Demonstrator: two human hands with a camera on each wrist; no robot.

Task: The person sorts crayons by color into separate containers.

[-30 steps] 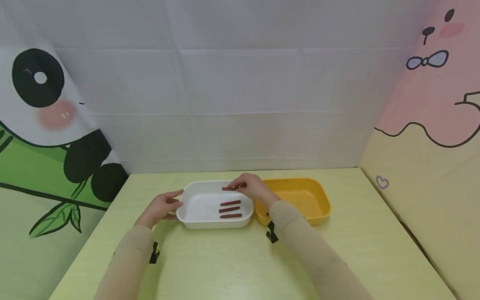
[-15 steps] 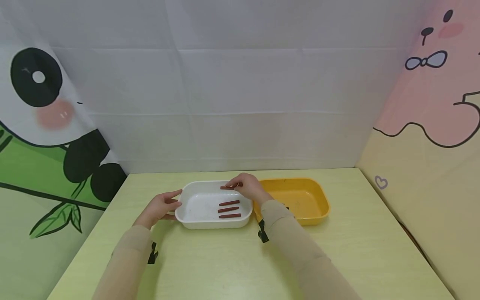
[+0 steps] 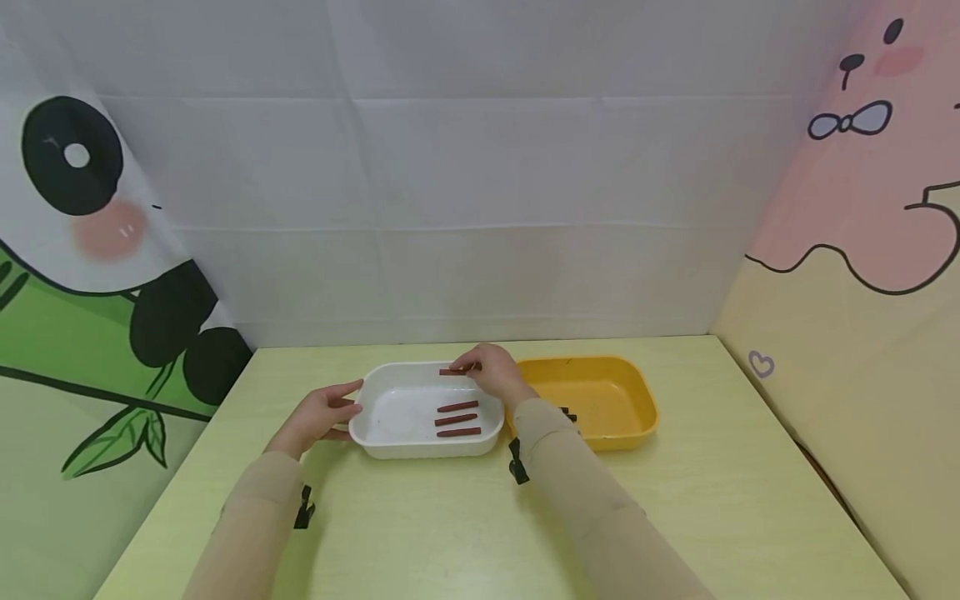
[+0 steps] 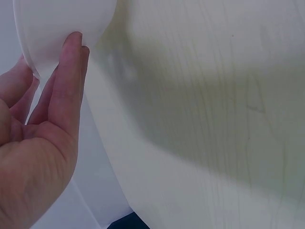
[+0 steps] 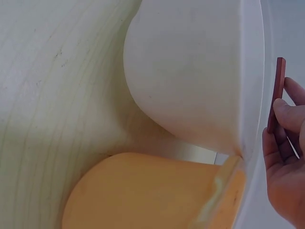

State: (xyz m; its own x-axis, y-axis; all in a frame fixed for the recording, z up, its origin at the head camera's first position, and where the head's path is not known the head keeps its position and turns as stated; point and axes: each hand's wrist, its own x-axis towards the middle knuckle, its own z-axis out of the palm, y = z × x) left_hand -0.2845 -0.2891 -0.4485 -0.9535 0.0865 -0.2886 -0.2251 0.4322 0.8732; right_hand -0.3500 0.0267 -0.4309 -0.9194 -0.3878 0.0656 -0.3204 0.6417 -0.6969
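Note:
My left hand [image 3: 322, 417] holds the left end of a white tray [image 3: 375, 450]; in the left wrist view its fingers lie along the outer wall by the rim. Over the tray's far right part, my right hand [image 3: 491, 371] pinches a slim dark red stick [image 3: 452, 372]. The right wrist view shows that stick [image 5: 278, 90] between thumb and fingers, its edges straight and flat. Below it, 3 similar red sticks [image 3: 457, 421] lie apart, roughly parallel, on the right side of the tray floor.
A yellow tray [image 3: 637, 425] stands against the white tray's right end, with small black pieces [image 3: 568, 413] inside, partly hidden by the right sleeve. The pale wooden table [image 3: 420, 533] meets a white cloth backdrop [image 3: 480, 275] and printed side panels.
The right hand has shifted slightly left and away from me with the red stick. More of the black pieces now shows beside the sleeve. The left hand stays on the white tray.

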